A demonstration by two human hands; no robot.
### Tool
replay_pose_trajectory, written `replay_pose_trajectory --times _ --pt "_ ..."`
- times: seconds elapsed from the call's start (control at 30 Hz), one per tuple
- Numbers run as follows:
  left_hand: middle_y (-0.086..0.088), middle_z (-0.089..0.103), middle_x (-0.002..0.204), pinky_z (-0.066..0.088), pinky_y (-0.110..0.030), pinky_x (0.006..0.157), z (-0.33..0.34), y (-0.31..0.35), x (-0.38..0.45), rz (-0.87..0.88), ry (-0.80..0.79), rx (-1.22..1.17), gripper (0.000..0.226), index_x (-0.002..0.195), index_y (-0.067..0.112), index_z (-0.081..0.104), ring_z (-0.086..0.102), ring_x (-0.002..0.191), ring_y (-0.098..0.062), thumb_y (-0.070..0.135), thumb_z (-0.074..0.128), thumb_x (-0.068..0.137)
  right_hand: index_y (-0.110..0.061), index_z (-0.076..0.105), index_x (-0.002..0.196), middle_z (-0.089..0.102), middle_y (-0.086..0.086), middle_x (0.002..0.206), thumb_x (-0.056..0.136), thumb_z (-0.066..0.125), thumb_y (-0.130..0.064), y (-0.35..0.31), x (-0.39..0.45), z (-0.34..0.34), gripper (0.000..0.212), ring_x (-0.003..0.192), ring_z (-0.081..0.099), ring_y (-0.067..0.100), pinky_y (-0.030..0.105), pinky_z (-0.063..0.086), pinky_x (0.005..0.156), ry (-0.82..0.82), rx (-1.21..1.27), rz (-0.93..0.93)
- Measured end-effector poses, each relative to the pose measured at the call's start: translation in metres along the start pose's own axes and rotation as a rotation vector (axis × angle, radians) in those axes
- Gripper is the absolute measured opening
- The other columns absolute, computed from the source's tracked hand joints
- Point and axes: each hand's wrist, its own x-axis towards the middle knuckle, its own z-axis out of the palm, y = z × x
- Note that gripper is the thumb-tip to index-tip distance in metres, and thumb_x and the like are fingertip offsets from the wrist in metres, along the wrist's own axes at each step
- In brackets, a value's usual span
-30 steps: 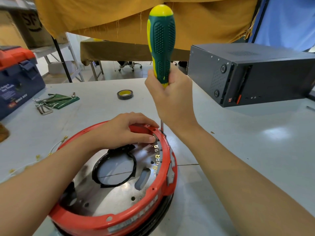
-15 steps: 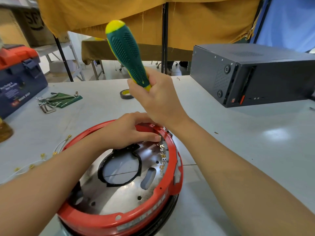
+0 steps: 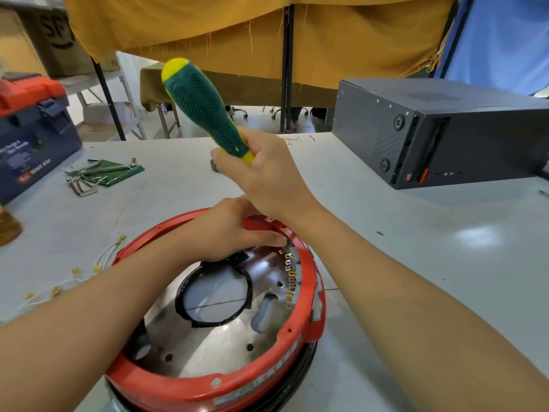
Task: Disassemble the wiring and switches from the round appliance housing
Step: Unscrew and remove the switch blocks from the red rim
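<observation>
The round appliance housing has a red rim and a shiny metal floor, and it sits on the grey table near me. A row of small brass terminals lines its inner right wall. My left hand reaches into the housing, its fingertips pinching something small at the rim's far right; what it pinches is too small to tell. My right hand grips a green and yellow screwdriver above the housing, handle tilted up and to the left. Its shaft is hidden behind my hand.
Loose white wires with brass lugs lie left of the housing. Hex keys on a green pouch and a blue and red toolbox are at the far left. A dark computer case stands at the right. A tape roll peeks out behind my right hand.
My right hand lifted the screwdriver off the rim and tilted its handle from upright to leaning left. My left hand stayed at the rim's far right.
</observation>
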Motion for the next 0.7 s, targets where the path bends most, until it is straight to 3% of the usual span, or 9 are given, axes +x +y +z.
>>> replay_pose_trajectory --times 0.03,0.1,0.2,0.3,0.53,0.7 --pt "0.028 0.066 0.072 0.042 -0.010 0.065 0.000 0.001 0.000 0.002 0.002 0.012 0.016 0.088 0.041 0.063 0.059 0.068 0.007 0.038 0.072 0.075 -0.002 0.049 0.064 0.039 0.010 0.056 0.087 0.060 -0.005 0.001 0.001 -0.001 0.025 0.058 0.037 0.028 0.037 0.038 0.057 0.006 0.011 0.010" --pt "0.030 0.065 0.076 0.042 -0.009 0.067 0.001 0.004 0.000 0.000 -0.002 0.030 0.018 0.090 0.044 0.062 0.060 0.071 0.007 0.044 0.070 0.074 -0.018 0.042 0.060 0.033 -0.006 0.055 0.088 0.060 -0.004 0.000 0.003 -0.003 0.036 0.054 0.032 0.010 0.028 0.031 0.055 0.022 0.014 0.038" --pt "0.027 0.065 0.075 0.042 -0.012 0.068 0.001 0.005 0.000 -0.010 0.010 0.045 0.028 0.095 0.039 0.064 0.059 0.071 0.007 0.051 0.066 0.070 -0.028 0.039 0.059 0.032 -0.013 0.054 0.088 0.060 -0.005 -0.001 0.004 -0.005 0.043 0.053 0.030 0.004 0.022 0.026 0.053 0.023 0.016 0.054" --pt "0.019 0.066 0.085 0.043 -0.019 0.075 0.002 0.006 0.000 -0.015 0.021 0.100 0.047 0.106 0.029 0.067 0.058 0.076 0.005 0.056 0.064 0.067 -0.026 0.044 0.061 0.035 -0.006 0.057 0.089 0.059 -0.004 -0.001 0.005 -0.006 0.038 0.056 0.032 0.007 0.024 0.028 0.054 0.039 0.029 0.058" --pt "0.007 0.066 0.108 0.047 -0.039 0.092 0.001 0.009 -0.001 -0.027 0.004 0.134 0.054 0.113 0.027 0.065 0.061 0.099 -0.011 0.057 0.064 0.068 -0.024 0.043 0.062 0.033 -0.012 0.053 0.089 0.057 -0.004 0.000 0.006 -0.009 0.037 0.052 0.030 0.005 0.021 0.027 0.051 0.055 0.090 0.078" --pt "0.007 0.064 0.106 0.047 -0.041 0.092 0.001 0.007 -0.001 -0.033 0.011 0.130 0.041 0.108 0.034 0.064 0.060 0.098 -0.013 0.048 0.073 0.070 -0.021 0.045 0.063 0.039 -0.017 0.043 0.091 0.054 0.001 0.001 0.005 -0.014 0.037 0.040 0.040 0.001 0.007 0.033 0.043 0.077 0.178 0.098"
